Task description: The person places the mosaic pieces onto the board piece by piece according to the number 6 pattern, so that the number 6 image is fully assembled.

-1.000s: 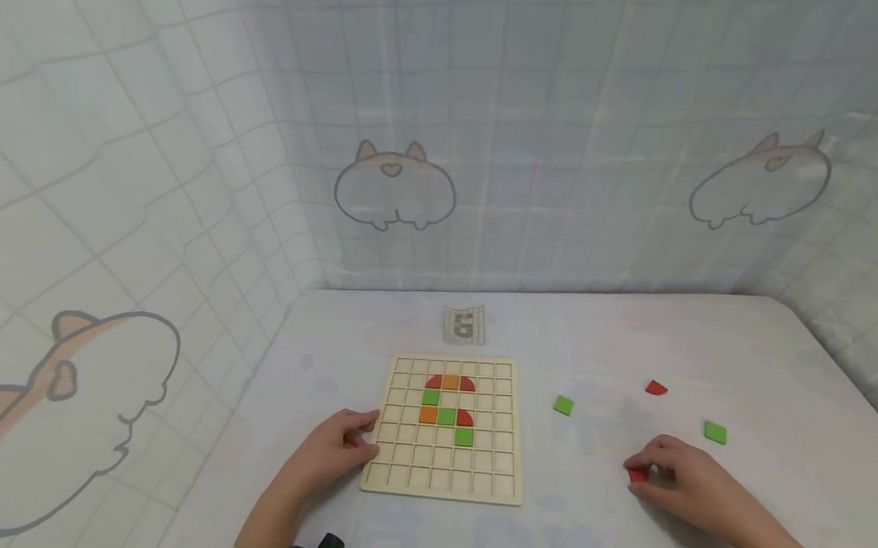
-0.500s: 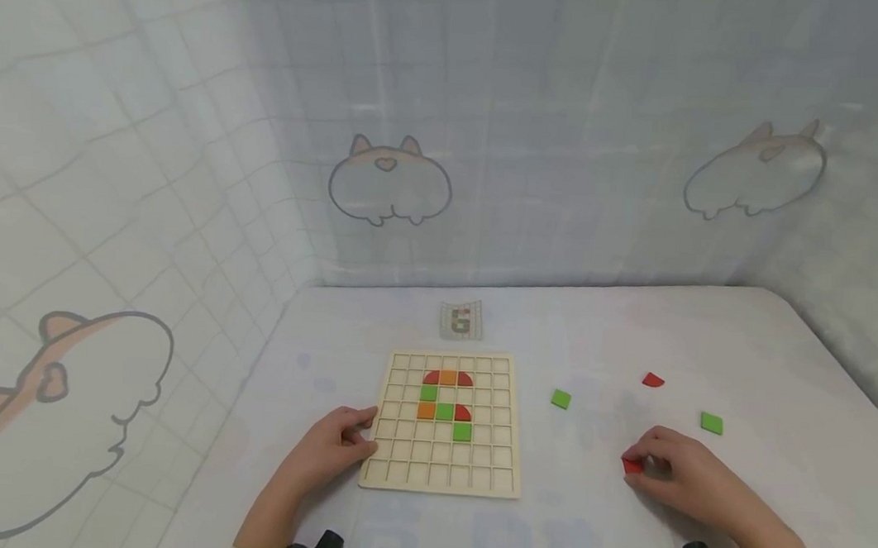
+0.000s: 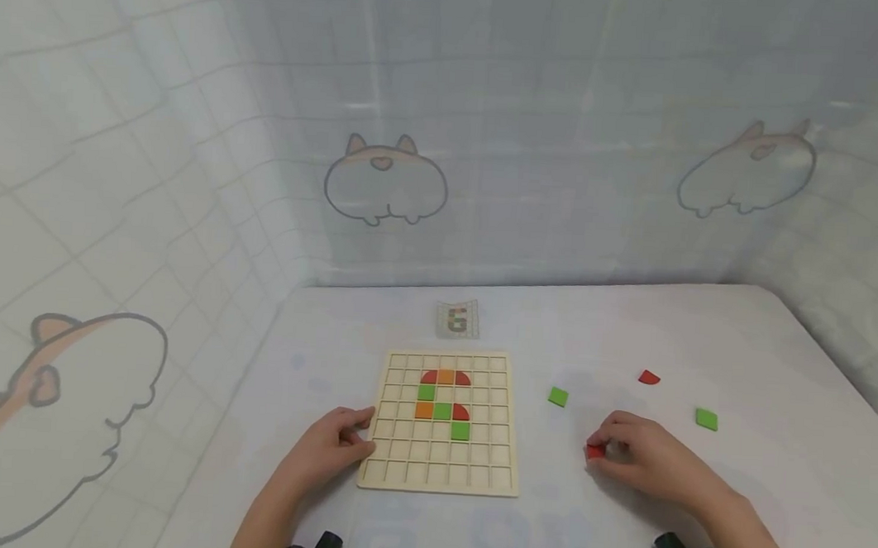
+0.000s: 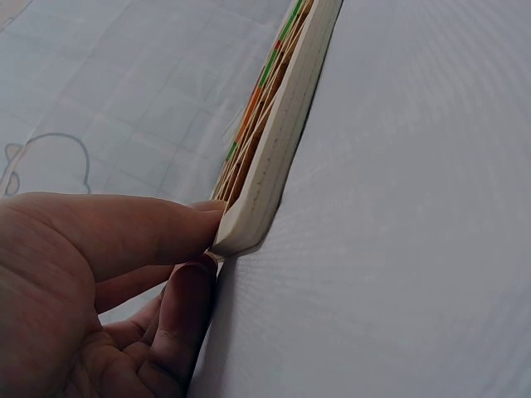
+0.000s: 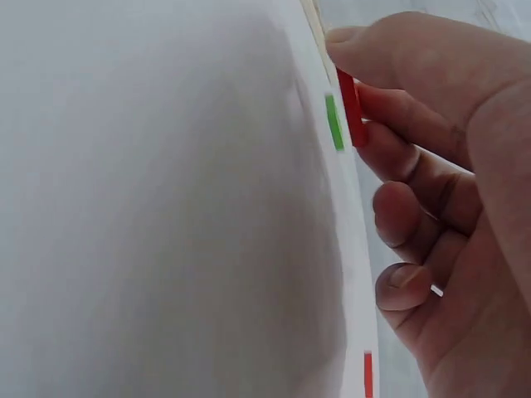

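Observation:
A pale wooden grid board (image 3: 436, 475) lies on the table, with red, orange and green tiles set in some of its squares. My left hand (image 3: 328, 446) grips its left edge; in the left wrist view the thumb and a finger meet the board's corner (image 4: 245, 228). To the right of the board, my right hand (image 3: 646, 454) pinches a red tile (image 3: 595, 453) between thumb and fingers, close over the table. The right wrist view shows this red tile (image 5: 352, 108) edge-on, its far end hidden by the thumb.
A green tile (image 3: 558, 397) lies between the board and my right hand. Farther right are a red quarter-round tile (image 3: 650, 377) and another green tile (image 3: 707, 419). Behind the board is a small card (image 3: 457, 319) with a grid pattern. A patterned curtain (image 3: 533, 188) closes off the back.
My right hand has moved left toward the board, carrying the red tile. The left hand stays at the board's edge, and the head view has shifted slightly.

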The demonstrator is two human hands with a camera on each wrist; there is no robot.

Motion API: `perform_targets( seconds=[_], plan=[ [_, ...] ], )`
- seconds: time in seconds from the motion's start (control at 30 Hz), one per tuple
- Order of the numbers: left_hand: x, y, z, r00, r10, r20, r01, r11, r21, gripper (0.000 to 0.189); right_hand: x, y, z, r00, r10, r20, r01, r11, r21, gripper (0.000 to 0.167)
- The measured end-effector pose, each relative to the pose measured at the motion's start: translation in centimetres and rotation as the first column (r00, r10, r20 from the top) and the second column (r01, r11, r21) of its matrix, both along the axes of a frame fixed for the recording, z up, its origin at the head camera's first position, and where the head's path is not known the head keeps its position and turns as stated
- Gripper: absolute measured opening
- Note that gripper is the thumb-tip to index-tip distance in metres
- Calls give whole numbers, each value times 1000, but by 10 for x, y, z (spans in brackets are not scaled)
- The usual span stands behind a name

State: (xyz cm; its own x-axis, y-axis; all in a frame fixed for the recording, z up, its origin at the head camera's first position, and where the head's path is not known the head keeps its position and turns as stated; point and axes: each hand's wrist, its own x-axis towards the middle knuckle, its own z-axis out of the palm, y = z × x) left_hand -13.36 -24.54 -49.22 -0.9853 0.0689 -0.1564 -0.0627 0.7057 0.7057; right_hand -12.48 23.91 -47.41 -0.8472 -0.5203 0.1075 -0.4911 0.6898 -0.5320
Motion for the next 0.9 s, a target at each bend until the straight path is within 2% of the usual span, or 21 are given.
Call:
perform_targets(
  seconds=[0.33, 0.67, 0.9],
  plan=[
    [0, 1, 1, 1000, 0, -9, 0, 1000, 11, 58, -10, -37, 3, 1000, 19, -3, -19, 999, 49, 16],
    [1, 1, 0, 1000, 3, -29, -3, 1000, 5, 57, -17, -83, 3, 995, 84, -44, -82, 995, 51, 8],
    [3, 2, 3, 1000, 1, -29, 0, 1000, 24, 57, -20, -108, 5, 992, 121, -43, -119, 991, 59, 8]
  ],
)
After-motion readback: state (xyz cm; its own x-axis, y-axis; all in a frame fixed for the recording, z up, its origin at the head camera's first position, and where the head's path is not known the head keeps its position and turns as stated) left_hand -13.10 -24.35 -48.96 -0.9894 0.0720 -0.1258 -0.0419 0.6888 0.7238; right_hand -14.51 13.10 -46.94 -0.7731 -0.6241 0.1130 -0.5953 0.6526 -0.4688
